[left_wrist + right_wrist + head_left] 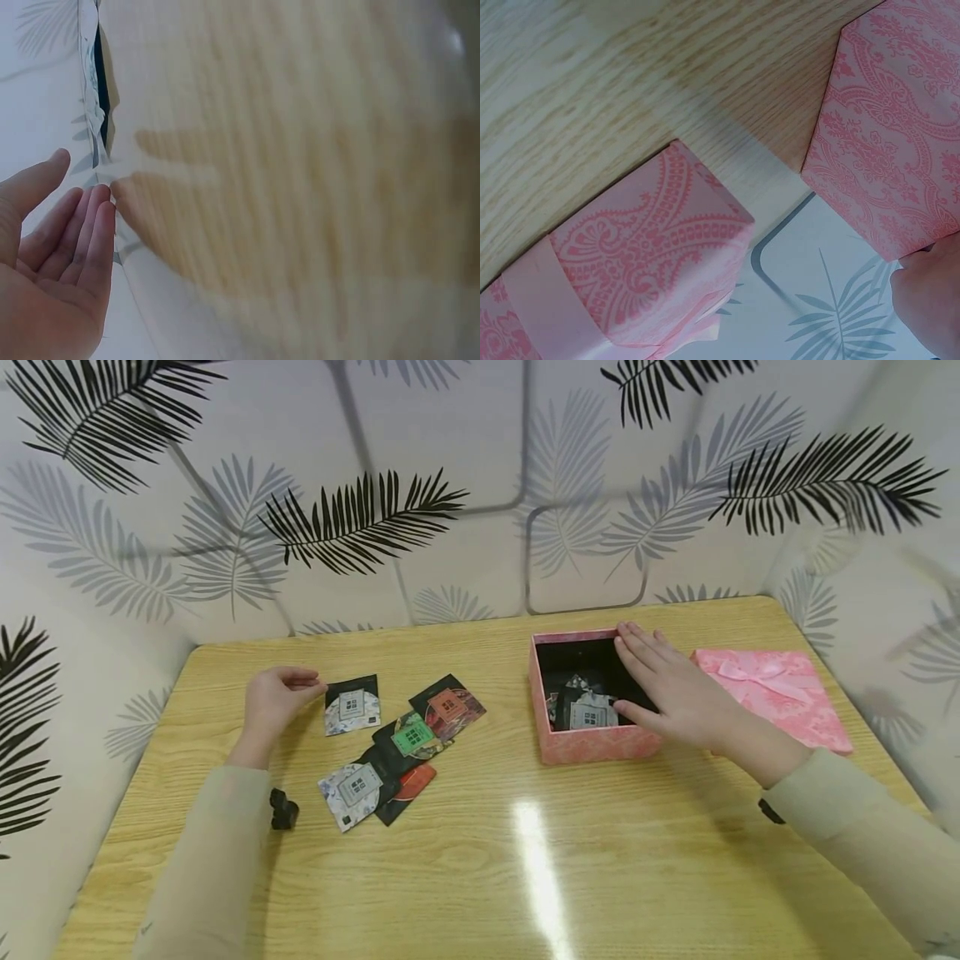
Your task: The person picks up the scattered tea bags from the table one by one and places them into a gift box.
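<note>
My left hand (277, 700) is beside a black sachet with a pale floral lower half and a grey label (352, 706), its fingertips at the sachet's left edge. In the left wrist view the thumb stands apart from the nearly straight fingers (97, 236), with nothing between them. My right hand (671, 693) rests with straight fingers over the right side of a pink patterned box (600, 746), the thumb by its opening. Several sachets (588, 712) lie inside the black-lined box. The right wrist view shows part of this hand (934, 300) against the box wall (889, 135).
More sachets lie overlapping near the left: one grey-labelled (356, 789), one green-labelled (412, 737), one red-labelled (448, 706), and a partly covered red one (415, 782). A pink lid with a bow (787, 697) lies right of the box. A patterned wall (465, 560) borders the wooden table (450, 893).
</note>
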The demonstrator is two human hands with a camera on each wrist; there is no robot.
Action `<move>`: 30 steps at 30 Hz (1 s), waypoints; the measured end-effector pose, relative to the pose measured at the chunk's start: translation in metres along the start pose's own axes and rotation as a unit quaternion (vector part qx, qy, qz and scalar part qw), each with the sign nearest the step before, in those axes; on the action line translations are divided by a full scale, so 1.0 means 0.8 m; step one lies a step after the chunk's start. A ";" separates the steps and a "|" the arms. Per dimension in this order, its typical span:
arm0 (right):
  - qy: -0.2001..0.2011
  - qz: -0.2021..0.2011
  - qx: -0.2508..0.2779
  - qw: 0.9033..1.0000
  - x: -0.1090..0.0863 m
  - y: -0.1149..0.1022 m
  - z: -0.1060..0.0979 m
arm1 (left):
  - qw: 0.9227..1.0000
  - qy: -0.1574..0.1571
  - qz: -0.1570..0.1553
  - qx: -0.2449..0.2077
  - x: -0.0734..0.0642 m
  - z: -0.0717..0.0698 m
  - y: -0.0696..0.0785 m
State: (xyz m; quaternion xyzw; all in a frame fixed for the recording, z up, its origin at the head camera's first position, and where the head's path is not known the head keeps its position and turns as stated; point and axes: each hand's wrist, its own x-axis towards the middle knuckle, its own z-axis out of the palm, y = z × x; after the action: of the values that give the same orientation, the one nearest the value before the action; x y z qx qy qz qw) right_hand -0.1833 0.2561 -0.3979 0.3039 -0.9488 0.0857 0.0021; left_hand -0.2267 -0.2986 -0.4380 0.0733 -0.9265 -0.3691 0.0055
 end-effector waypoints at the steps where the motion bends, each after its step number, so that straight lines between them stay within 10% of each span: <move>1: 0.000 -0.001 0.001 1.000 0.000 0.000 0.000 | 1.000 -0.003 -0.001 0.000 0.001 0.000 -0.001; 30: 0.004 0.003 0.003 1.000 0.000 -0.001 0.001 | 0.998 -0.031 0.035 0.034 0.010 0.013 0.005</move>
State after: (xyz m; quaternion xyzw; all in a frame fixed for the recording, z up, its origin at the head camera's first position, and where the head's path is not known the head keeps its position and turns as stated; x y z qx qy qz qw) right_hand -0.1831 0.2555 -0.3984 0.3006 -0.9495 0.0902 0.0051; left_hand -0.2359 -0.2898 -0.4427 0.0294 -0.9403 -0.3390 -0.0125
